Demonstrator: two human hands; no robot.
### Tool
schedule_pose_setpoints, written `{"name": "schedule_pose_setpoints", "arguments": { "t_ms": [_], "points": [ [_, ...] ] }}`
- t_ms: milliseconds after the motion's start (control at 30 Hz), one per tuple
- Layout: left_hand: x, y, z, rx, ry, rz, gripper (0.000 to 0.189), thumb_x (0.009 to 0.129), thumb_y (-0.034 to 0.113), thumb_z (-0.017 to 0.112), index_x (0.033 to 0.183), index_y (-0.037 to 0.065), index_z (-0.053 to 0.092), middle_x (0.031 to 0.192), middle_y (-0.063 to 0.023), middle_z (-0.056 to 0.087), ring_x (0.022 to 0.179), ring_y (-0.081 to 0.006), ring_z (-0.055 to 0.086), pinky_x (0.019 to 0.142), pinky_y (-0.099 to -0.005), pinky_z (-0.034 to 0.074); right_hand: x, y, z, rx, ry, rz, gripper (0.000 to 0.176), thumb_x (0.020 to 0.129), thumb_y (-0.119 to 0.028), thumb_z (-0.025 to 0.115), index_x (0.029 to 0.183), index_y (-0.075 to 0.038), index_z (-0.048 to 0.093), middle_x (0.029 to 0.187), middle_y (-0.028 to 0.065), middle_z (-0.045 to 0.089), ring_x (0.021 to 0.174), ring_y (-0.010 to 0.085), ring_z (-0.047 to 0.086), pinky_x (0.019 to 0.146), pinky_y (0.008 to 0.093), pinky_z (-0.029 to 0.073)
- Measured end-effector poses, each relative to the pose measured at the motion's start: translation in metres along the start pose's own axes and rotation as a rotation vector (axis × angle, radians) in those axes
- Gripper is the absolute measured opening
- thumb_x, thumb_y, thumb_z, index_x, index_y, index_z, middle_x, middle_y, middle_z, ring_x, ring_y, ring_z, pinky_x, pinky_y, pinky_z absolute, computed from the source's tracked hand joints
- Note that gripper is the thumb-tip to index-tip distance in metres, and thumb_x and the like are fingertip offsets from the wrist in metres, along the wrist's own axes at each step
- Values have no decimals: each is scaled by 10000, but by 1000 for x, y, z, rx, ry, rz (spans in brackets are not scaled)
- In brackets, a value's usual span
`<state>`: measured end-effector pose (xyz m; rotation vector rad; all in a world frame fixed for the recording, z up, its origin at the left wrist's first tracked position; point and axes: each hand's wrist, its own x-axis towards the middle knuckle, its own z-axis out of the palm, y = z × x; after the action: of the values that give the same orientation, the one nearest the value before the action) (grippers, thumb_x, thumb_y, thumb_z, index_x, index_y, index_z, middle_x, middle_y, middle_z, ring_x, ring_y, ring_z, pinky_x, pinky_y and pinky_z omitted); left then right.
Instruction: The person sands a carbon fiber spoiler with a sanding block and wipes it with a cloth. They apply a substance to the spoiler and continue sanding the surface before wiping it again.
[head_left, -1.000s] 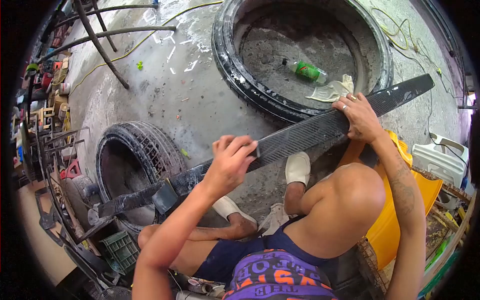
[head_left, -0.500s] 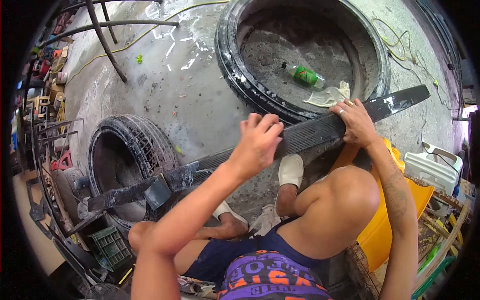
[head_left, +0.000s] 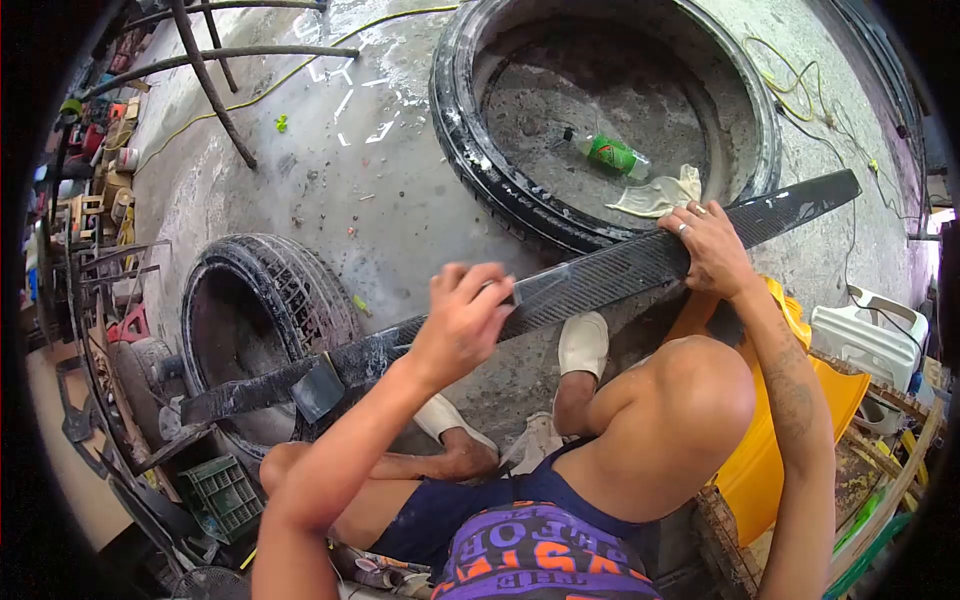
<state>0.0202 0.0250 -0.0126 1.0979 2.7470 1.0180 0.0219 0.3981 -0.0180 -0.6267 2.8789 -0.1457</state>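
A long black strip with a carbon-like weave [head_left: 600,278] runs diagonally across the view, its left part dusted white. My right hand [head_left: 712,250], with rings on its fingers, grips the strip right of its middle. Near the strip's centre, my left hand [head_left: 462,325] is closed, fingers bent, around a small dark item at the strip's surface; motion blur and the fingers hide what it is. A dark square block or pad [head_left: 318,388] rests on the strip's left part.
Beyond the strip lies a large tyre [head_left: 455,120] with a green-labelled bottle [head_left: 612,153] and a pale cloth [head_left: 658,194] inside. A smaller tyre [head_left: 300,290] stands at left. White plastic stool [head_left: 865,340] and yellow panel [head_left: 745,480] are at right; green crate [head_left: 222,497] lower left.
My left hand has moved left and down along the strip, uncovering more of its middle. My right hand has stayed at nearly the same place on it.
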Motion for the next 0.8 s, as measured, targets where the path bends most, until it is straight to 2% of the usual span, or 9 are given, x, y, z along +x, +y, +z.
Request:
{"name": "schedule_pose_setpoints", "arguments": {
  "t_ms": [233, 300, 367, 533, 667, 800],
  "points": [
    [28, 12, 19, -17, -11, -23, 318, 773, 25, 692, 1082, 48, 624, 1129, -85, 576, 982, -308, 494, 867, -426, 396, 0, -4, 0, 8, 9, 5, 721, 505, -119, 826, 1179, -131, 569, 1143, 66, 601, 1171, 302, 546, 977, 397, 384],
    [4, 7, 5, 0, 2, -5, 323, 775, 27, 695, 1089, 49, 623, 1127, -86, 577, 980, -308, 496, 858, -419, 395, -3, -2, 3, -47, 74, -22, 707, 505, -130, 828, 1164, -128, 575, 1125, 64, 606, 1148, 298, 553, 966, 392, 388],
    [-20, -2, -5, 53, -69, -45, 327, 774, 29, 701, 1091, 49, 622, 1127, -85, 578, 981, -307, 496, 855, -417, 395, 0, -1, 3, -34, 49, -19, 698, 508, -131, 824, 1161, -128, 576, 1119, 64, 605, 1142, 296, 554, 964, 390, 388],
    [35, 18, 25, 8, -5, -43, 286, 766, 18, 699, 1045, 49, 642, 1090, -100, 586, 951, -316, 495, 844, -417, 397, 1, -5, -1, 11, 37, 8, 664, 514, -106, 787, 1144, -126, 579, 1082, 60, 601, 1111, 278, 560, 952, 385, 393],
    [-13, 1, -1, 39, -5, -21, 292, 760, 18, 699, 1044, 50, 640, 1091, -97, 588, 945, -325, 505, 839, -429, 404, -1, -3, -1, -32, 61, -5, 662, 512, -101, 791, 1139, -123, 578, 1086, 57, 604, 1107, 273, 561, 956, 387, 391],
    [22, 13, 14, 15, -22, 6, 291, 776, 42, 694, 1058, 50, 621, 1112, -101, 583, 971, -330, 499, 844, -436, 407, -2, -3, 2, 8, 85, -33, 678, 509, -93, 791, 1151, -120, 574, 1084, 63, 603, 1108, 278, 559, 969, 390, 390]
  ]
}}
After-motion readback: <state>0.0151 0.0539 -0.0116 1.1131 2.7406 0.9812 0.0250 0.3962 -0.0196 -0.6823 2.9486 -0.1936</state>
